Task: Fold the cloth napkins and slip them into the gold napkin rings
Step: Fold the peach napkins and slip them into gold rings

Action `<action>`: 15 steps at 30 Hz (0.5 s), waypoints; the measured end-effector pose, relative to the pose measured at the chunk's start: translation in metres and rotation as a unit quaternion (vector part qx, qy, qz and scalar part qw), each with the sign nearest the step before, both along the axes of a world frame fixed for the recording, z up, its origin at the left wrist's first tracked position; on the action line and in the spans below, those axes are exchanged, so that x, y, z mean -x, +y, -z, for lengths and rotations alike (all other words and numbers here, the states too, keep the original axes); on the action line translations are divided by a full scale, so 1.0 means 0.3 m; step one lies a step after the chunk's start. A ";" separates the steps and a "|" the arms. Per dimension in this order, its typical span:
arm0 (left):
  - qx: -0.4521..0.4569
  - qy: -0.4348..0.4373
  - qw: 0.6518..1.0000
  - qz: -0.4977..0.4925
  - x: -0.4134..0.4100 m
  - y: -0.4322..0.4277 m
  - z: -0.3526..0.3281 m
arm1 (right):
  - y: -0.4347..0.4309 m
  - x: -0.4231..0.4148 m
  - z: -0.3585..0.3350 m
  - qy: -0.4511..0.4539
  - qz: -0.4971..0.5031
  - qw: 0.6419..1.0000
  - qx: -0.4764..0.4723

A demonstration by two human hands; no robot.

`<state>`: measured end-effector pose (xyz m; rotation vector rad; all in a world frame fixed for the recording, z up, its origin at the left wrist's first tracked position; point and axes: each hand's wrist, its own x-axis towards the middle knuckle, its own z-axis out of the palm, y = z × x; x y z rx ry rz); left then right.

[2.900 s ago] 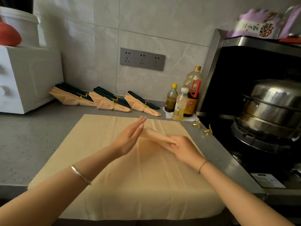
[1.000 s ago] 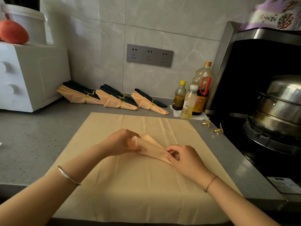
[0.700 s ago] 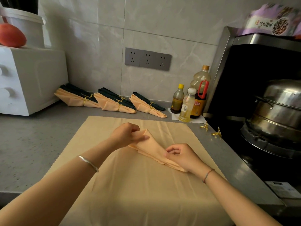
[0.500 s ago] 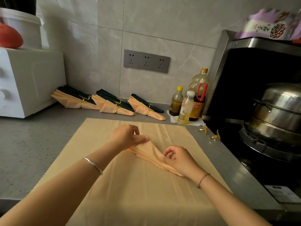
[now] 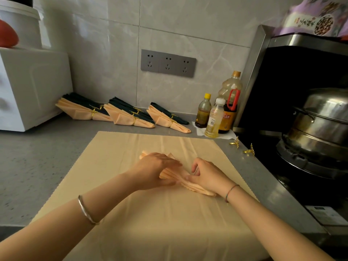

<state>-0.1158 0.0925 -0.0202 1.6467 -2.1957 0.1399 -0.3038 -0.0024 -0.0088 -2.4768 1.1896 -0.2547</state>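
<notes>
While the left hand (image 5: 157,167) lies flat, fingers extended, pressing the wide end of a pleated peach napkin (image 5: 190,183), the right hand (image 5: 208,178) pinches the narrow end between thumb and curled fingers. The napkin lies on a beige cloth (image 5: 131,213) spread over the counter (image 5: 37,159), reaching past the front edge. Two gold rings (image 5: 243,146) sit near the counter's right edge, just beside the stove (image 5: 301,166), apart from both hands. Three finished bundles (image 5: 124,115), already ringed, lean along the back edge against the wall.

Risk: releasing either end to reach for a ring would probably let the pleats spring open; a nudged ring could roll off the right edge.

Obscured: the left palm hides most of the pleats, so their number and evenness cannot be judged. The cloth's near edge is cut off.
</notes>
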 end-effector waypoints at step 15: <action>0.021 -0.023 0.999 -0.037 0.115 -0.112 -0.038 | -0.111 0.126 -0.027 -0.218 0.055 0.919 -0.325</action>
